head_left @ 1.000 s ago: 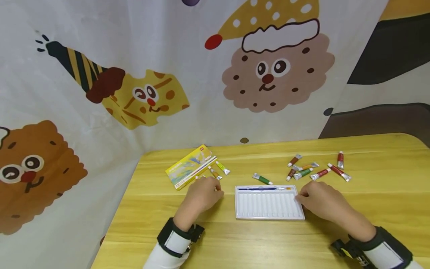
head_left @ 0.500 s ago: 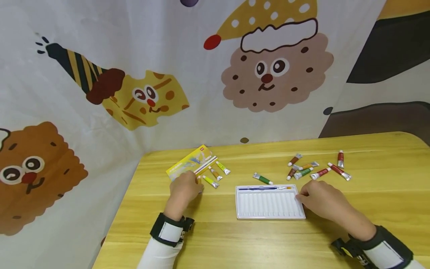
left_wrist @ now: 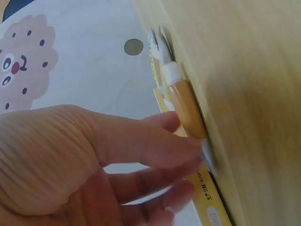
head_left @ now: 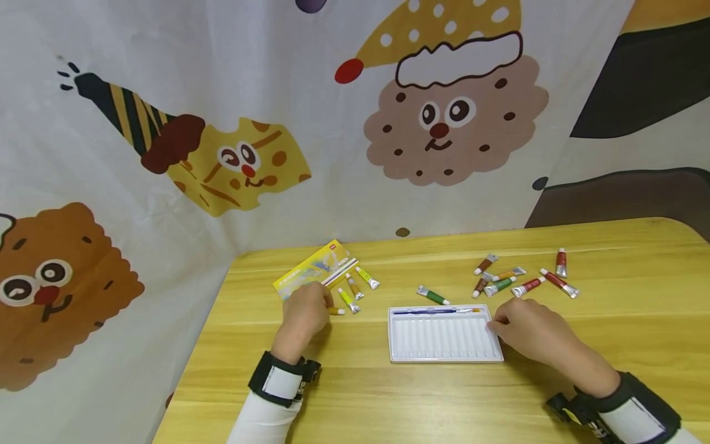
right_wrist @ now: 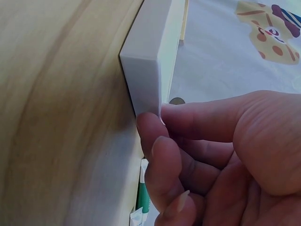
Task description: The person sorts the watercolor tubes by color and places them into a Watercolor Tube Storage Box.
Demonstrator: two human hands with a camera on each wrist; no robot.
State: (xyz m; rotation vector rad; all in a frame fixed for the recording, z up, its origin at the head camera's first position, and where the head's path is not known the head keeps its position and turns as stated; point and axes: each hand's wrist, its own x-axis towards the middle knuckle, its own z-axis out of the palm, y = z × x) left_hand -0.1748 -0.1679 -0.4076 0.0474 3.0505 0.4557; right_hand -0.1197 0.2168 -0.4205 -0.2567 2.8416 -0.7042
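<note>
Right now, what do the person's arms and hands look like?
The left hand and right hand are bare. Both arms have white fabric sleeves. Each wrist has a wide black strap with a white rectangular patch and a small black device.

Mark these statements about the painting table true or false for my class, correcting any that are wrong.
1. The right hand pinches an edge of the white tray. True.
2. The paintbrush lies in the white tray. True.
3. The left hand holds the paintbrush. False: its thumb and fingers are at one end of an orange paint tube.
4. In the head view, red paint tubes lie right of the white tray. True.
5. The yellow box lies beside the right hand. False: it is by the left hand.
</note>
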